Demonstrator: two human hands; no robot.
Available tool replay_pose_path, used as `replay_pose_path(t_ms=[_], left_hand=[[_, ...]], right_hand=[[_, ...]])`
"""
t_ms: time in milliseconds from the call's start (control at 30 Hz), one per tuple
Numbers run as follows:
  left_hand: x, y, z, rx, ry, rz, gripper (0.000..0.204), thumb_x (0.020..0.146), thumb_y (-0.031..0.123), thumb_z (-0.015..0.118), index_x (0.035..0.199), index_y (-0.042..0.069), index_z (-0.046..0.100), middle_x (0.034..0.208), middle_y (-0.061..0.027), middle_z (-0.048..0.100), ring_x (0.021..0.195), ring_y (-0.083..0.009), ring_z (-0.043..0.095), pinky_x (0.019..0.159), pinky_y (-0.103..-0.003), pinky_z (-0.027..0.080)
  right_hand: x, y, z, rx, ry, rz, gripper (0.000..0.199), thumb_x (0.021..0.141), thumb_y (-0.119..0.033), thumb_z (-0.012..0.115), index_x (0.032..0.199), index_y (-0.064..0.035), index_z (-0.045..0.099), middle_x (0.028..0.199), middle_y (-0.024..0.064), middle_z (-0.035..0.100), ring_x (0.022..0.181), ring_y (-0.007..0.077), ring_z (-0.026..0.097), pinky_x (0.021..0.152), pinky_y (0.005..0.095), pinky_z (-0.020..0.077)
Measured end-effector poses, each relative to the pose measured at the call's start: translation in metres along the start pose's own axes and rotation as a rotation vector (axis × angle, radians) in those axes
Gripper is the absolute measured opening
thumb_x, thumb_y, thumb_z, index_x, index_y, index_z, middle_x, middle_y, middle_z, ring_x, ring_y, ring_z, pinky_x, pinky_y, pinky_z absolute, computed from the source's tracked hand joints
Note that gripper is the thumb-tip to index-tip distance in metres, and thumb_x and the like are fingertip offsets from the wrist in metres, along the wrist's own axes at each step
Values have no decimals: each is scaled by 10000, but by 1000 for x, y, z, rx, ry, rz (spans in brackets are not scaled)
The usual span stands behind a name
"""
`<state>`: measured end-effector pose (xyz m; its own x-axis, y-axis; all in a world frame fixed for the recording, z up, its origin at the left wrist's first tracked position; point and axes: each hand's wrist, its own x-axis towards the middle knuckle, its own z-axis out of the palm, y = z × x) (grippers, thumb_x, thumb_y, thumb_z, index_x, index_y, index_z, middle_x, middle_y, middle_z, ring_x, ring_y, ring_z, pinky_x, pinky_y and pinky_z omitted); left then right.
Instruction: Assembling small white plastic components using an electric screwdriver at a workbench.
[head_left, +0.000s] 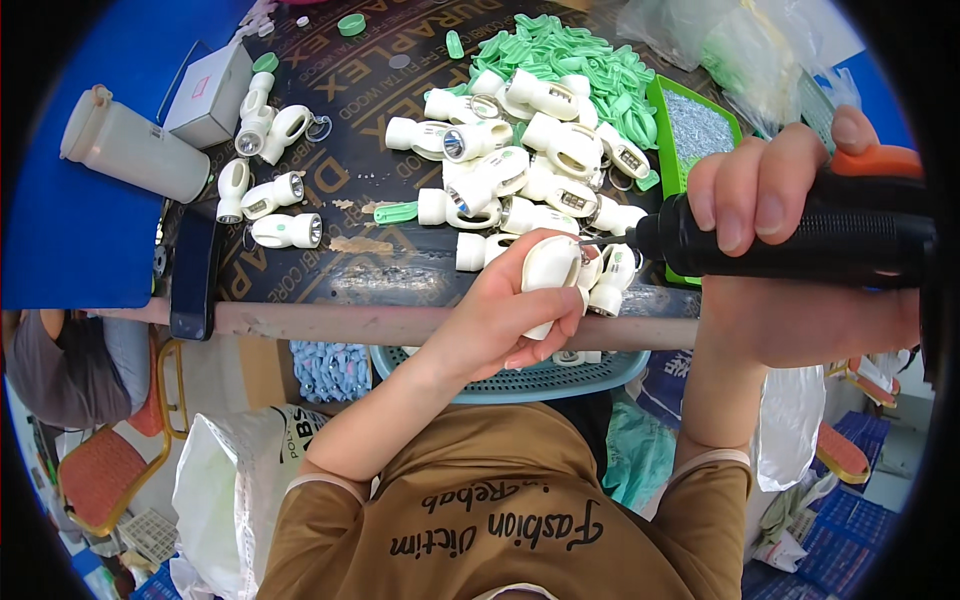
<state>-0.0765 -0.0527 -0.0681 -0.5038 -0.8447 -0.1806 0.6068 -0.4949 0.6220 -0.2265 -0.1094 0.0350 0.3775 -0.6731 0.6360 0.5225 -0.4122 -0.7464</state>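
My left hand point(505, 318) is closed around a white flashlight point(550, 265) near the table's front edge. My right hand point(770, 195) grips a black electric screwdriver point(825, 228) with an orange part on top. Its thin bit points left and reaches the upper edge of the held flashlight; whether it sits in a screw is too small to tell. Just beyond my left hand lies a heap of white flashlights point(490, 175), some with small metal rings. Behind them is a pile of green plastic pieces point(550, 50). A green tray point(672, 130) of small silvery screws stands beside the screwdriver.
At left are more flashlights point(285, 230), a white jug point(135, 150), a small white box point(208, 95) and a dark phone point(195, 270). A blue-grey basket point(610, 370) sits under the table edge. Clear plastic bags point(750, 50) lie at the far right. Another person sits at far left.
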Motion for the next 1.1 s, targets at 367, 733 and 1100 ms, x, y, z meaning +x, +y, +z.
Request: replay_pose_path(t_ms=[367,733,1100], left_hand=[[0,-1,-2,-16,-31,-25,375,784,-16,491,1143,45,401,639,-53,504,381,-77,386,297,-190,239],[-2,1,3,30,44,-26,342,768,-26,485,1098,27,412,609,-48,491,373,-77,371,297,-197,222],[-3,-3,-4,-44,32,-31,329,763,-25,490,1076,42,414,601,-55,491,349,-73,341,284,-198,201]], right_hand=[[6,-4,-3,25,-160,103,522,808,-515,322,1115,-94,322,733,146,517,644,289,521,673,411,387],[11,6,18,3,-199,154,918,530,-796,553,1073,-74,390,718,77,548,565,179,519,561,300,414],[1,7,23,-77,-49,-22,900,557,-787,540,1081,-70,395,679,48,503,535,143,476,531,274,370]])
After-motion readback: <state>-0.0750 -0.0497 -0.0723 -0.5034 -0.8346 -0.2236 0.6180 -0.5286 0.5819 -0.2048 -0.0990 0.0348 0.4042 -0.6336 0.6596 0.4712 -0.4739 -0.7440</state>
